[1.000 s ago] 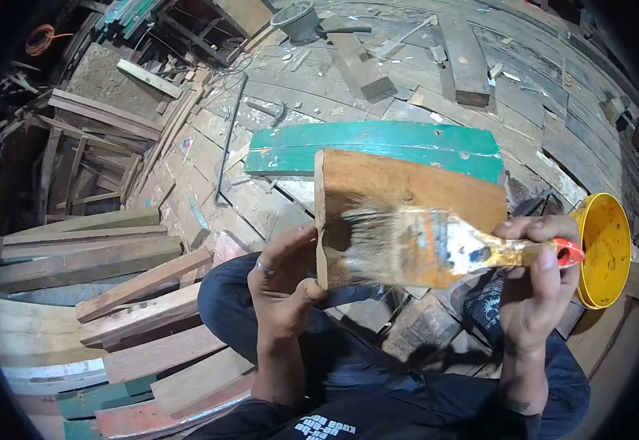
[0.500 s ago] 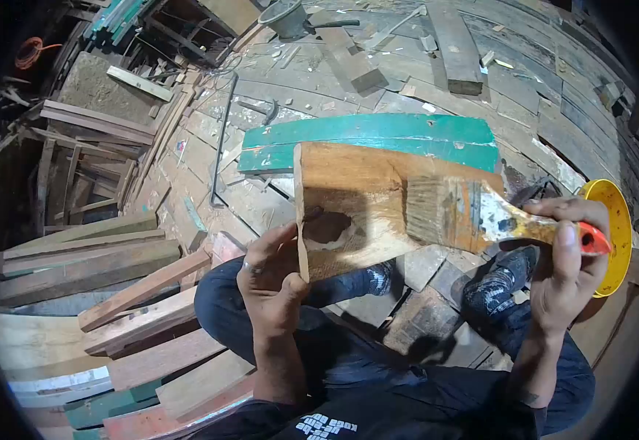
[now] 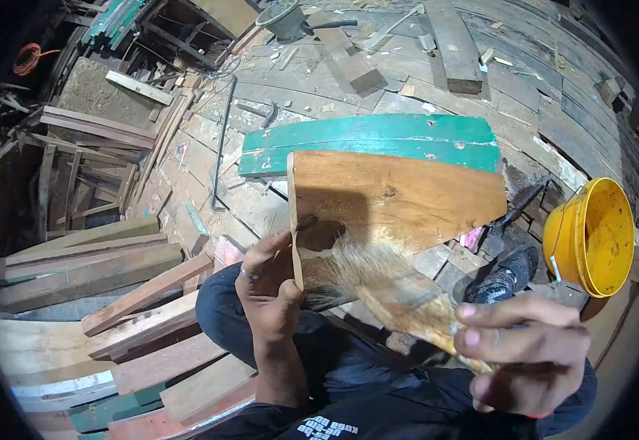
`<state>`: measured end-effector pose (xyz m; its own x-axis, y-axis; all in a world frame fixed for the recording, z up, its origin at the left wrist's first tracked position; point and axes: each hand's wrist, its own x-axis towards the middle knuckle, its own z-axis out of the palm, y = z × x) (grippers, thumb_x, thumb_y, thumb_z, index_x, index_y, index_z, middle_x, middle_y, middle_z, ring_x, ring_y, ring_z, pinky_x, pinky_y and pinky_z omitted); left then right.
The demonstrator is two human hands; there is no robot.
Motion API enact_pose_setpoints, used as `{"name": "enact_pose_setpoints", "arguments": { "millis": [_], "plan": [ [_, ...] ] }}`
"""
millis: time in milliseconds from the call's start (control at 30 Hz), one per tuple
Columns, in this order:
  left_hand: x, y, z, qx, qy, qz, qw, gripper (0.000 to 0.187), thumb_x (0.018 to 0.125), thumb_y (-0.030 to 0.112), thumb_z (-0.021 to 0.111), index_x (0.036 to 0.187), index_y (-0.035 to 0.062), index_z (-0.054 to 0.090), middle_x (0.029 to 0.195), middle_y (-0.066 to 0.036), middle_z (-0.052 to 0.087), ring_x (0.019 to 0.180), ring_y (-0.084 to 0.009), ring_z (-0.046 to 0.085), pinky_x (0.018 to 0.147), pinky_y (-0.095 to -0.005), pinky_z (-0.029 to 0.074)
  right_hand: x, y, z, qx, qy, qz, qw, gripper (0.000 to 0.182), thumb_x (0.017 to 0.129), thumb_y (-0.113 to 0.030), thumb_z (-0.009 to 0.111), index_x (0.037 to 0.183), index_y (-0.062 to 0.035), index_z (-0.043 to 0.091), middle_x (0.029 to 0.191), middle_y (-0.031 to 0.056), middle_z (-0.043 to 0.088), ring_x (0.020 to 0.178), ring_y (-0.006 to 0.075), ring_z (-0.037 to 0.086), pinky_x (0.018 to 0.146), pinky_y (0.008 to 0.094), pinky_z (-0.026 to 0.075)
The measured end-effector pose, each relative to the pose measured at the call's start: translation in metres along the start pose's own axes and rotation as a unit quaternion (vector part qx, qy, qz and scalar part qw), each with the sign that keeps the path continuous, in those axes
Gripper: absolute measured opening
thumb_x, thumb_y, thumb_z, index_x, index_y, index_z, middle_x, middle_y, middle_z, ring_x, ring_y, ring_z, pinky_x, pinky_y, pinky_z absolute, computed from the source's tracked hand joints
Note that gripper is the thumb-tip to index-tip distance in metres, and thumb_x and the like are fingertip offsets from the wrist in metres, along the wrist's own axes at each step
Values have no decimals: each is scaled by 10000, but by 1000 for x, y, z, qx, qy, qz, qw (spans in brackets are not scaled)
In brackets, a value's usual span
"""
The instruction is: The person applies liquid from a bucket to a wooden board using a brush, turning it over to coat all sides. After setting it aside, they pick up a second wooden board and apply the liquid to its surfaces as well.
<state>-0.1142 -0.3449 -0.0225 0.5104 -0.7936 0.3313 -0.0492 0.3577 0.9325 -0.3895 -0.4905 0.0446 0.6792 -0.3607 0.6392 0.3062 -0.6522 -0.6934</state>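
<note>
A brown wooden board extends rightward from my left hand, which grips its left end with the thumb at the near edge. Its upper part looks wet and darker; my hand's shadow falls across the left portion. My right hand holds a wide paintbrush by the handle, mostly covered by the fingers. The pale bristles touch or overlap the board's lower edge and are somewhat blurred. To the right stands a yellow bucket, its inside stained brown.
Beyond the board lies a green-painted plank. A crowbar and a hammer rest on the plank floor. Several timber pieces are piled at left. A grey bucket and a thick beam sit farther back.
My right hand has moved down and nearer, swinging the paintbrush from the board's right part to its lower left edge. The right half of the board is now uncovered.
</note>
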Motion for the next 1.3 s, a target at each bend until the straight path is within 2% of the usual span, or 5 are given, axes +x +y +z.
{"name": "enact_pose_setpoints", "arguments": {
  "millis": [167,267,300,800,1300],
  "plan": [
    [-1,0,1,8,-7,4,1000,535,842,228,769,1287,38,541,1330,-149,553,1258,-272,519,1063,-421,392,0,-2,0,-53,79,24,995,205,823,-159,724,995,-151,613,1018,114,659,888,334,682,694,351,585],
    [-1,-2,1,-4,-3,9,1000,532,845,229,766,1286,34,541,1329,-161,552,1255,-275,522,1059,-417,395,7,-14,5,63,-5,253,965,223,747,-52,763,934,-118,659,1066,165,649,925,362,677,723,378,589],
    [0,-4,0,-4,-4,13,1000,532,845,229,766,1286,34,541,1329,-161,552,1255,-275,522,1059,-417,395,8,-3,10,-45,-15,15,999,247,707,-59,792,923,-108,684,1053,170,666,932,357,680,716,372,595],
    [5,7,4,60,11,10,998,571,862,232,750,1313,-27,513,1283,-171,586,1194,-256,564,1018,-384,426,3,16,1,88,23,-88,992,192,782,-188,770,908,-84,669,1051,189,678,881,350,689,704,388,619],
    [7,7,10,42,48,-16,998,530,899,194,705,1321,-50,496,1271,-172,600,1155,-211,586,986,-329,440,-3,23,-5,60,71,70,993,172,758,-180,779,843,-59,690,963,150,708,857,305,715,752,406,604]
  ]
}}
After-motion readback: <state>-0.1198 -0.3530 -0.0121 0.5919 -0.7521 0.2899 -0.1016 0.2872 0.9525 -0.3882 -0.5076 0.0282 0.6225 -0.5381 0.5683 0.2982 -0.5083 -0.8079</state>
